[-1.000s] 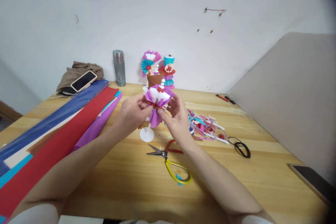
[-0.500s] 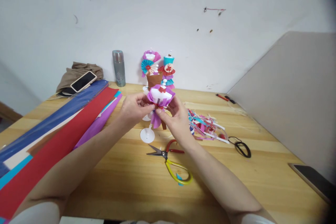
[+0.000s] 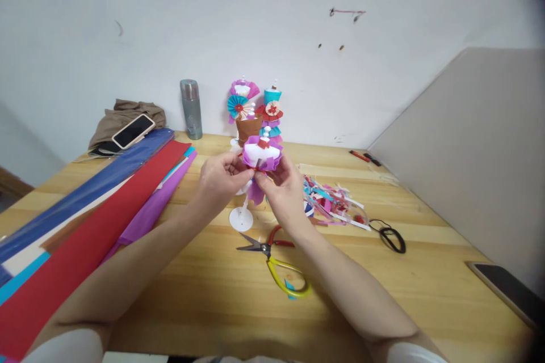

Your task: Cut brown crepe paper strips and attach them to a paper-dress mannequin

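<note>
A miniature dress form [image 3: 260,153] wears a ruffled purple paper bodice with a white chest and a red piece at its neck. It stands on a round white base [image 3: 241,219]. Across its waist runs a thin red strip [image 3: 258,169]. My left hand [image 3: 222,178] is closed, pinching at the left end of this strip. From the other side, my right hand [image 3: 284,186] is also closed, its thumb and fingers pressed to the strip at the waist. Purple paper [image 3: 256,191] hangs below the thumbs. The fingers hide the back of the waist.
Behind stand several dressed forms, one in brown paper [image 3: 249,129]. Scissors [image 3: 266,249] lie open in front. Coloured paper sheets [image 3: 97,198] cover the left side, near a flask [image 3: 191,110] and a phone [image 3: 133,131]. Paper scraps [image 3: 330,201], a black band [image 3: 392,239] and another phone [image 3: 506,289] lie right.
Both thumbs have shifted slightly at the waist, and the red strip shows more clearly across it. The brown piece seen below the waist is out of sight there now.
</note>
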The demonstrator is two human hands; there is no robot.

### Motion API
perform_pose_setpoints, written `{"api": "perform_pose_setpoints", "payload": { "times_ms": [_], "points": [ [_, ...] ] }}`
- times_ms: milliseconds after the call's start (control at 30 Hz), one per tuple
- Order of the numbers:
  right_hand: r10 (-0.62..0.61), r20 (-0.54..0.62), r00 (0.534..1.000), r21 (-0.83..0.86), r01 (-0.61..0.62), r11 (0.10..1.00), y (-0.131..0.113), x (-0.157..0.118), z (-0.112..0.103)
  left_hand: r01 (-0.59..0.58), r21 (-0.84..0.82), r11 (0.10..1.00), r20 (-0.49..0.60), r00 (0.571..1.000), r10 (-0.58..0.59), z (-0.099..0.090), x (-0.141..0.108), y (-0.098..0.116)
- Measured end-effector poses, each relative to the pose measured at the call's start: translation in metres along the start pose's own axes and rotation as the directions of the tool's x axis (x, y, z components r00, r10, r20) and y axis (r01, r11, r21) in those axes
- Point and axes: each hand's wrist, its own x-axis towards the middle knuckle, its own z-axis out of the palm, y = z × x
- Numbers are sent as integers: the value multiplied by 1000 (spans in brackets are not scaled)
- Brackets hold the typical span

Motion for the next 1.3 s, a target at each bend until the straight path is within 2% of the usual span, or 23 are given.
{"api": "perform_pose_setpoints", "payload": {
  "times_ms": [67, 333, 533, 733, 867, 1067, 1300],
  "points": [
    [1, -14, 1000, 8, -1, 1000, 0, 0, 1, -8, 1, 1000, -17, 1000, 8, 1, -1, -2],
    [0, -80, 997, -58, -5, 998, -2, 0, 4, -5, -23, 1000, 30, 1000, 6, -2, -4, 7],
    [-12, -84, 996, -90, 5, 996, 0, 1, 4, 6, -23, 1000, 52, 999, -5, -5, 0, 4],
    [-8, -66, 998, -72, 3, 997, -1, 1, 1, -22, 10, 1000, 167, 986, 20, -12, 1, 2],
    [-21, -73, 997, -105, 13, 994, -2, -1, 2, -64, 75, 995, 124, 991, 54, -10, 0, 5],
    [-27, -82, 996, -106, 18, 994, -1, 0, 2, -161, 270, 949, 75, 986, 146, -6, -3, 13],
    [-22, -62, 998, -112, 15, 994, 0, -1, 0, -262, 377, 888, 25, 962, 273, -3, -6, 10]
  ]
}}
